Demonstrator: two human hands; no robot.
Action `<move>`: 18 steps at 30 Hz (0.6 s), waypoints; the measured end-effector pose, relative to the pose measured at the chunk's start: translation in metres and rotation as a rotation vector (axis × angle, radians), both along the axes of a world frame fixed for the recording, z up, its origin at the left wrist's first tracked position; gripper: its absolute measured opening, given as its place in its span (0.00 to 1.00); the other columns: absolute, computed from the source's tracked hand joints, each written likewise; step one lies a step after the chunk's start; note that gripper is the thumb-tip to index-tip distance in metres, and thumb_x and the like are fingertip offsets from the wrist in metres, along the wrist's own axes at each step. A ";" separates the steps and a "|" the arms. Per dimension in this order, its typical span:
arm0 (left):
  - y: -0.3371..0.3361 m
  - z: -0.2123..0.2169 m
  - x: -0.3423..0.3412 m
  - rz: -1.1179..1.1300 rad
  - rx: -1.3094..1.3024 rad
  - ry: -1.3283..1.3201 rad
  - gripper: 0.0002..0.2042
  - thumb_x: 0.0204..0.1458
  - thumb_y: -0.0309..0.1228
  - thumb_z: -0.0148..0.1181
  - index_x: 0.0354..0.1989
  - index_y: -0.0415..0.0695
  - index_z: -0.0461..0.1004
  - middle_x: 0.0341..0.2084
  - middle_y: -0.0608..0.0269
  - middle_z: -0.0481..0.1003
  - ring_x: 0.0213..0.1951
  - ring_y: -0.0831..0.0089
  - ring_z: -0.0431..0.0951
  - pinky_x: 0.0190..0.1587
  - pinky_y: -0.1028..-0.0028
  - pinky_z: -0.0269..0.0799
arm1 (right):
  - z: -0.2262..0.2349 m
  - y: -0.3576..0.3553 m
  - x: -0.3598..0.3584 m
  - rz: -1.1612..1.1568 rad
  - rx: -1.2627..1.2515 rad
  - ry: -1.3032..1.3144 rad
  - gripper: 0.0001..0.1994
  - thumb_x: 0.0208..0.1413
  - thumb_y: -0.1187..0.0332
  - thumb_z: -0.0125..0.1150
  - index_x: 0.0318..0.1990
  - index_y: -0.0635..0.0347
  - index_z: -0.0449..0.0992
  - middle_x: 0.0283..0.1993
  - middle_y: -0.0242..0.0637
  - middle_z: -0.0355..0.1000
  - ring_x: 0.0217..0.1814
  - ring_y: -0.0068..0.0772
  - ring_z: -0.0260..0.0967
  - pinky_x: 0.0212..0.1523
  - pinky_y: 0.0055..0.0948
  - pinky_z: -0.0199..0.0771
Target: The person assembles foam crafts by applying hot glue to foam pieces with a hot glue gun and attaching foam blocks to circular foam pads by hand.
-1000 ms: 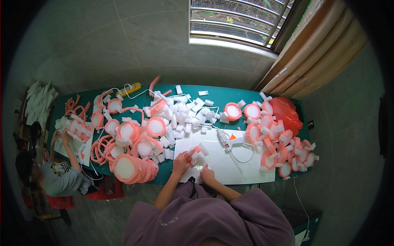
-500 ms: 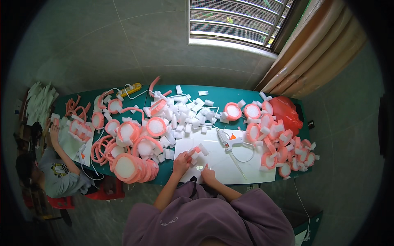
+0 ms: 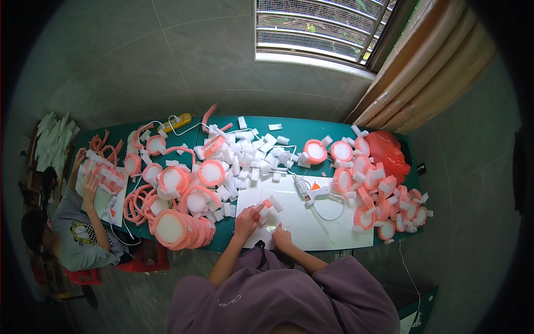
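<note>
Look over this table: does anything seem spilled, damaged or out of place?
Nothing is clearly damaged. The white blocks look untidy, jumbled, with a few lying apart toward the table's far edge. A shiny patch on the white board, beside the right hand, might be a spill or just glare; I can't tell.

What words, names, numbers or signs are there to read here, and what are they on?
None reads clearly.
Purple cloth top: small white slanting letters, too blurred to read surely.
White plastic glue gun with a grey barrel: any marks are too small to read.
Co-worker's grey cloth T-shirt: a cartoon print with black-and-white checks, no readable word.
</note>
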State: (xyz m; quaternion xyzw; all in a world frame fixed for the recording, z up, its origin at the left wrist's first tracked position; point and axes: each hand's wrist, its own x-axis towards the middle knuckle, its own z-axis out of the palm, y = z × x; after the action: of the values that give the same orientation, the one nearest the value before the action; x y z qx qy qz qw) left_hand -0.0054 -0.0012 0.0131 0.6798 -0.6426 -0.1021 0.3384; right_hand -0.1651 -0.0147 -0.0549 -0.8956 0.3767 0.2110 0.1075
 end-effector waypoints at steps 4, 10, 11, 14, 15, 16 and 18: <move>0.000 -0.001 0.001 0.002 0.006 -0.008 0.26 0.36 0.26 0.54 0.48 0.60 0.62 0.27 0.64 0.68 0.28 0.66 0.70 0.29 0.70 0.67 | 0.012 -0.003 0.001 -0.007 0.103 -0.001 0.25 0.28 0.67 0.64 0.38 0.72 0.70 0.46 0.63 0.60 0.32 0.35 0.71 0.26 0.31 0.71; 0.000 -0.002 0.001 -0.001 -0.008 -0.012 0.25 0.36 0.26 0.54 0.48 0.60 0.62 0.26 0.64 0.68 0.27 0.65 0.69 0.29 0.69 0.67 | 0.007 -0.003 0.000 -0.018 0.102 -0.017 0.23 0.28 0.67 0.64 0.37 0.71 0.70 0.46 0.64 0.59 0.32 0.36 0.71 0.26 0.31 0.71; 0.000 -0.002 0.001 -0.001 -0.008 -0.012 0.25 0.36 0.26 0.54 0.48 0.60 0.62 0.26 0.64 0.68 0.27 0.65 0.69 0.29 0.69 0.67 | 0.005 -0.003 0.000 -0.018 0.101 -0.017 0.23 0.28 0.67 0.64 0.37 0.71 0.70 0.46 0.64 0.59 0.32 0.36 0.71 0.26 0.31 0.71; 0.000 -0.002 0.002 -0.005 0.007 -0.014 0.25 0.36 0.26 0.54 0.48 0.59 0.62 0.26 0.64 0.68 0.27 0.65 0.69 0.29 0.69 0.67 | -0.003 -0.002 0.000 -0.035 0.095 -0.008 0.22 0.29 0.68 0.63 0.37 0.70 0.71 0.46 0.64 0.59 0.32 0.36 0.71 0.26 0.31 0.71; 0.000 -0.003 0.002 -0.006 0.015 -0.013 0.26 0.36 0.26 0.54 0.48 0.59 0.62 0.26 0.64 0.68 0.27 0.65 0.69 0.29 0.69 0.67 | -0.006 -0.001 0.000 -0.022 0.058 -0.005 0.14 0.34 0.70 0.56 0.34 0.64 0.73 0.49 0.64 0.55 0.30 0.36 0.71 0.22 0.28 0.70; 0.000 -0.003 0.002 -0.008 0.023 -0.012 0.26 0.36 0.26 0.54 0.48 0.59 0.62 0.26 0.64 0.68 0.27 0.65 0.69 0.29 0.69 0.67 | -0.009 -0.001 0.000 -0.009 0.021 -0.002 0.10 0.40 0.73 0.50 0.32 0.58 0.75 0.53 0.63 0.51 0.27 0.36 0.71 0.19 0.26 0.69; 0.001 -0.003 0.003 -0.006 0.027 -0.006 0.26 0.36 0.26 0.54 0.48 0.59 0.61 0.26 0.64 0.68 0.27 0.65 0.69 0.29 0.69 0.67 | 0.000 -0.002 0.002 -0.029 0.065 0.001 0.14 0.35 0.71 0.56 0.34 0.63 0.73 0.50 0.64 0.54 0.30 0.36 0.71 0.22 0.28 0.70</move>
State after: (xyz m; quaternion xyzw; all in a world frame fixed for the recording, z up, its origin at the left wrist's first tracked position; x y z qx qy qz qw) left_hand -0.0027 -0.0006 0.0102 0.6826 -0.6443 -0.1095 0.3270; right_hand -0.1634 -0.0169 -0.0550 -0.8860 0.3824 0.2220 0.1394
